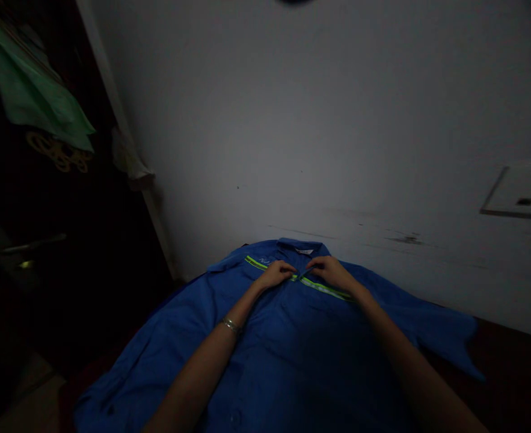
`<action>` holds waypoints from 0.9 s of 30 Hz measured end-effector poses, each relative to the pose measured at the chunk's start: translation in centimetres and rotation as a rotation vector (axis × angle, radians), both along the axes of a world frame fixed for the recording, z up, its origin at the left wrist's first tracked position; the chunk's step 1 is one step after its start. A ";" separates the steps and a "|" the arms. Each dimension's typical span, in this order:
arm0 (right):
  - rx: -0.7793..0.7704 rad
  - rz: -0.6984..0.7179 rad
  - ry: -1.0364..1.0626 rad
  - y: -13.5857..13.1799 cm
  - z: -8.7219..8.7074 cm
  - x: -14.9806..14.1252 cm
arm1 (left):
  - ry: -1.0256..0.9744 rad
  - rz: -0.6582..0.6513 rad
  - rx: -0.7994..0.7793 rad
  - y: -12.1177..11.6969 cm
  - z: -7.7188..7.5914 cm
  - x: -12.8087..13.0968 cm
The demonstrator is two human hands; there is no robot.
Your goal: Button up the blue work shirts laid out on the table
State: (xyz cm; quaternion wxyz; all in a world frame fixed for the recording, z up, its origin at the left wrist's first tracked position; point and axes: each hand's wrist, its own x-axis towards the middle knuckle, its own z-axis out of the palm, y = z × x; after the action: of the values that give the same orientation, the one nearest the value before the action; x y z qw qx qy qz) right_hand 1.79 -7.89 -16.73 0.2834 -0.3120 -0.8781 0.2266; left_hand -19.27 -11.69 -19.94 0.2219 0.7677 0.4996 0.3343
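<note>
A blue work shirt (pixel 292 349) with a yellow-green reflective stripe (pixel 326 290) across the chest lies spread flat, front up, collar (pixel 302 245) toward the wall. My left hand (pixel 276 273) and my right hand (pixel 331 270) rest on the chest just below the collar, one on each side of the front opening. Both hands have their fingers curled, pinching the shirt's front edges. A thin bracelet (pixel 230 325) circles my left wrist. The right sleeve of the shirt (pixel 445 337) trails off to the right.
A pale wall (pixel 337 120) rises right behind the shirt, with a switch or socket plate (pixel 522 192) at the right. A dark doorway with a door handle (pixel 26 246) is at the left. A green cloth (pixel 30 90) hangs at the top left.
</note>
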 end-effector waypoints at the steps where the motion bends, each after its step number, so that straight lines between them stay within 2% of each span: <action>1: -0.007 -0.003 -0.015 0.1 0.3 0.4 | -0.015 0.013 -0.016 -0.1 0.2 0.0; 8: -0.022 -0.024 -0.042 -0.1 1.7 1.6 | -0.151 0.126 -0.143 -1.5 2.9 0.8; 11: -0.018 -0.018 -0.066 -0.3 1.9 1.4 | -0.192 0.120 -0.217 -2.7 3.3 1.3; 18: 0.105 -0.082 -0.294 -1.1 2.4 1.0 | -0.159 0.084 -0.332 -6.9 2.0 0.9; 21: 0.180 -0.114 -0.318 -3.3 3.6 0.5 | -0.231 0.076 -0.404 -8.3 1.4 0.3; 24: 0.224 -0.039 -0.246 -6.4 5.7 -0.3 | -0.313 0.166 -0.440 -9.3 0.6 0.2; 27: 0.195 0.025 -0.207 -9.2 7.2 -1.4 | -0.350 0.263 -0.413 -10.0 -0.3 0.5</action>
State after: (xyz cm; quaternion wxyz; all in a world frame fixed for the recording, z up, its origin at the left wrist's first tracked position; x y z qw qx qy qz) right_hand 0.39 -17.12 -9.55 0.2172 -0.2936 -0.9244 0.1101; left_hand -18.72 -21.68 -20.25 0.4109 0.5658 0.6062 0.3788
